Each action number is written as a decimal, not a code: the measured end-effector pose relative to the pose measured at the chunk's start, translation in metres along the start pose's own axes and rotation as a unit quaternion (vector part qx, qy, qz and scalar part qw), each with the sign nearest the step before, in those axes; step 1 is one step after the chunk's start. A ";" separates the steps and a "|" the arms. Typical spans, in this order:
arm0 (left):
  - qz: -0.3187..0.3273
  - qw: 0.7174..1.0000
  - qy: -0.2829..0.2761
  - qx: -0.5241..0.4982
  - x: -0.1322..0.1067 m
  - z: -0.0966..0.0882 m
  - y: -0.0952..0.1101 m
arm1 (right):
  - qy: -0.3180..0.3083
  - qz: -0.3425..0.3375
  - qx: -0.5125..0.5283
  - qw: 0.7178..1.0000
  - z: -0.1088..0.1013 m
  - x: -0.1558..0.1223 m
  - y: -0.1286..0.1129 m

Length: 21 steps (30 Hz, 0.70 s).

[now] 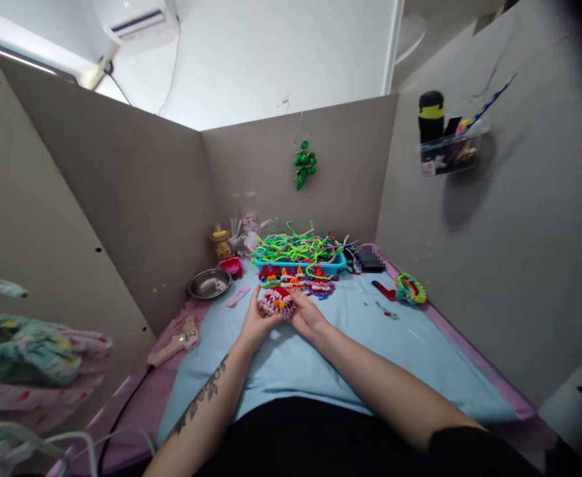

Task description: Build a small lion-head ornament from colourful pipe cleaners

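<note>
My left hand (255,322) and my right hand (307,315) hold a small pipe-cleaner figure (277,303) between them, pink and red with an orange spot, just above the light blue mat (291,358). The left hand grips its left side, the right hand its right side. Beyond it, a row of similar finished figures (295,281) lies in front of a blue tray (298,255) heaped with green, yellow and purple pipe cleaners.
A pink glue gun (174,344) with its cord lies at the left, a metal bowl (209,283) behind it. A colourful ring (410,289) and small scissors (386,309) lie at the right. Grey partition walls enclose the desk; a green ornament (303,163) hangs on the back wall.
</note>
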<state>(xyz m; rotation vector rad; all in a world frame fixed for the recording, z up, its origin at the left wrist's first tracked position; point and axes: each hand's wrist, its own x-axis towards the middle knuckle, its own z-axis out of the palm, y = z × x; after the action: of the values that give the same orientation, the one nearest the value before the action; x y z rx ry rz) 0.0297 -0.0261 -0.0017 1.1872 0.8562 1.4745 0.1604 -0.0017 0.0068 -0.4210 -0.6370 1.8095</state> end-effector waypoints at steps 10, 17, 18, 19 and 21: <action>0.011 0.989 0.004 0.147 0.003 -0.015 -0.001 | 0.082 0.009 -0.149 0.985 -0.014 0.014 -0.005; 0.041 0.942 0.099 0.317 0.009 -0.037 -0.002 | 0.041 -0.031 -0.296 0.954 -0.025 0.022 -0.012; 0.051 0.937 0.098 0.332 0.009 -0.038 0.000 | 0.047 -0.057 -0.329 0.941 -0.027 0.022 -0.015; 0.058 0.933 0.094 0.343 0.009 -0.039 0.002 | 0.050 -0.081 -0.365 0.926 -0.029 0.023 -0.019; 0.068 0.929 0.071 0.357 0.007 -0.039 0.006 | 0.028 -0.111 -0.443 0.889 -0.032 0.022 -0.028</action>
<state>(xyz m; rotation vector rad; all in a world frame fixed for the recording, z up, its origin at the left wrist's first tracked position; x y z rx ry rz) -0.0095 -0.0177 -0.0049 1.7051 1.5172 1.4061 0.1928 0.0325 -0.0010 -0.9551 -1.4072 1.1943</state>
